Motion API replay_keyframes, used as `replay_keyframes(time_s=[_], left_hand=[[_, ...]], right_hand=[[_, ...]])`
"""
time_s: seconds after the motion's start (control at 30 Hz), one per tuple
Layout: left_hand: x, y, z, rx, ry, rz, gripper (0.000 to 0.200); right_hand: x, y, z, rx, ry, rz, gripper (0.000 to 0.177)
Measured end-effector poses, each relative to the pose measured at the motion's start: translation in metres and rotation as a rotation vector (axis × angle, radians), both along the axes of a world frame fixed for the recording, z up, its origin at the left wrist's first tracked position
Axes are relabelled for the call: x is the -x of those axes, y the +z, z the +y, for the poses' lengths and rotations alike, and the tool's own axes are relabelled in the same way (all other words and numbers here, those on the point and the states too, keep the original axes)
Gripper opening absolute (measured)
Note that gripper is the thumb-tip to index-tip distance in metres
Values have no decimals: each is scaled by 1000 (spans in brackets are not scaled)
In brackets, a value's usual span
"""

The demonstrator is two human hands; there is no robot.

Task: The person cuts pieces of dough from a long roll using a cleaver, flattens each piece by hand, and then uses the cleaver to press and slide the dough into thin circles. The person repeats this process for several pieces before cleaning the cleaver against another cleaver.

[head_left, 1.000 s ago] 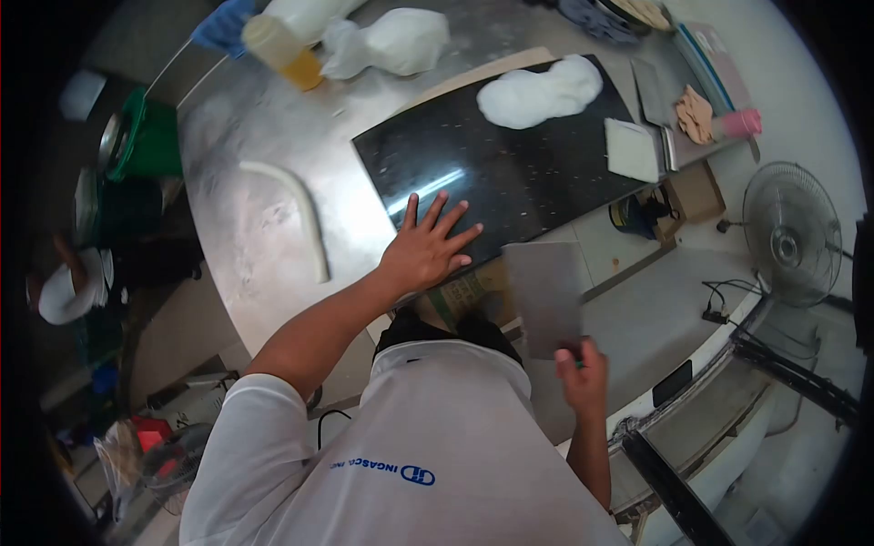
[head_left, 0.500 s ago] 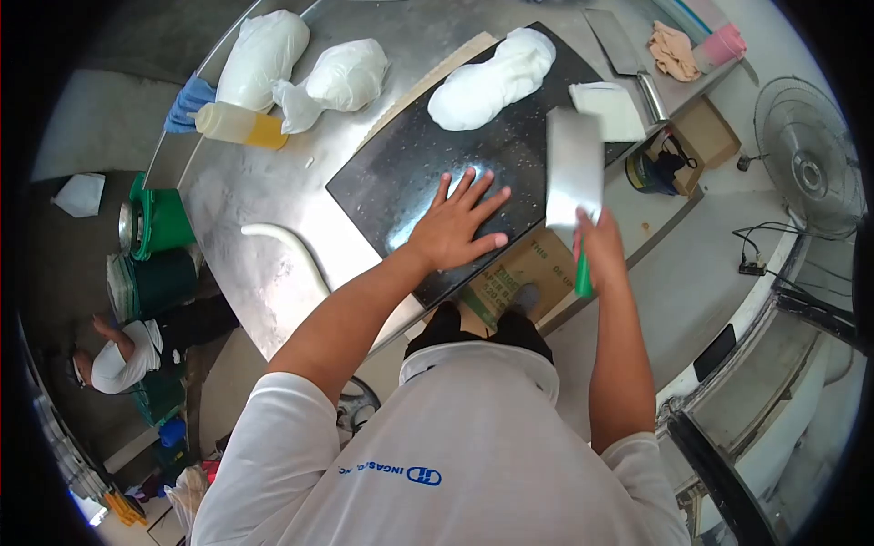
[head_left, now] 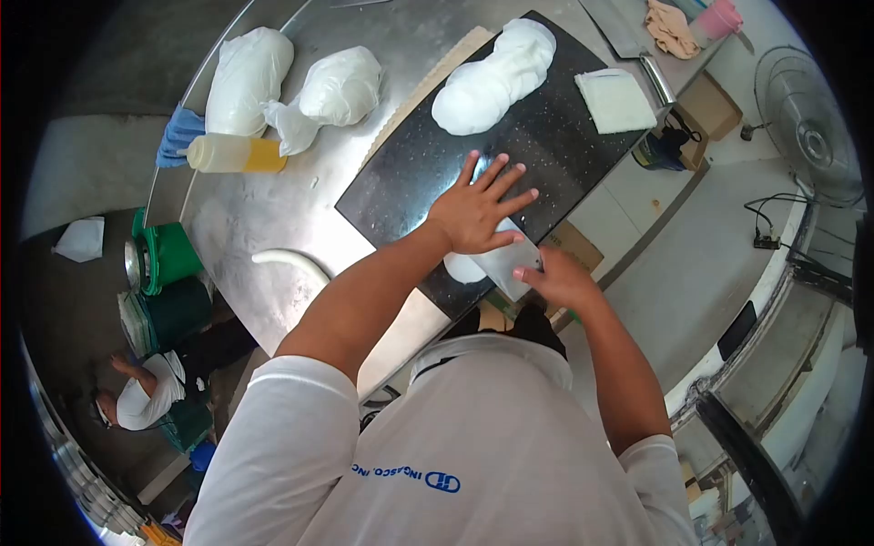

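A right hand (head_left: 563,278) gripped a cleaver (head_left: 512,271), long axis slanting toward upper left, beside a splayed left hand (head_left: 466,217).

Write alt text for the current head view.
A person's right hand holds a broad silver metal blade extending to their spread left hand over a black speckled slab. Beside the blade shows a smooth white piece, partly hidden; a larger, lumpy white mass lies farther back.

Fairly bright, soft light; white glare pools on the metal desk (head_left: 228,223) and the black slab (head_left: 569,164). Fisheye distortion bends straight edges toward black corners; the left background is dim.
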State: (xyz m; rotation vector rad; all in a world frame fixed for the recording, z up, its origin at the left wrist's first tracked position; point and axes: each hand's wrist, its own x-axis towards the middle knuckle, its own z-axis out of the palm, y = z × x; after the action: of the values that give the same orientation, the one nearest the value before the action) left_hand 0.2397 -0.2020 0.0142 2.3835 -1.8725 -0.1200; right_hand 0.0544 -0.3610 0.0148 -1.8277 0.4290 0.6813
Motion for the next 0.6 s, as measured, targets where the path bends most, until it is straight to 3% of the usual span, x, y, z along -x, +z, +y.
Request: replay_keyframes(time_s=[0.03, 0.07, 0.1, 0.17, 0.23, 0.3, 0.4, 0.47, 0.6], left_hand=[[9, -5, 7, -1, 7, 4, 71], [20, -12, 18, 7, -175, 73, 71], [32, -17, 26, 14, -358, 152, 70], [49, -13, 31, -15, -403, 203, 69], [39, -14, 18, -43, -489, 270, 68], [14, -13, 3, 46, -429, 155, 68], [-33, -7, -19, 59, -315, 67, 70], [-32, 1, -20, 90, -265, 29, 69], [37, -12, 22, 79, -290, 167, 68]], right_hand=[[9, 2, 8, -4, -52, -79, 51], [26, 10, 17, -16, 11, -1, 58], [63, -5, 36, 101, 39, -98, 64], [75, -20, 48, 213, 65, -182, 70], [59, 17, 57, 258, -87, 170, 86], [41, 18, 44, 300, -83, 187, 91], [-7, 12, 15, 409, -8, -14, 94], [-21, 26, 12, 347, -26, 55, 90], [68, 6, 53, 237, 2, -41, 87]])
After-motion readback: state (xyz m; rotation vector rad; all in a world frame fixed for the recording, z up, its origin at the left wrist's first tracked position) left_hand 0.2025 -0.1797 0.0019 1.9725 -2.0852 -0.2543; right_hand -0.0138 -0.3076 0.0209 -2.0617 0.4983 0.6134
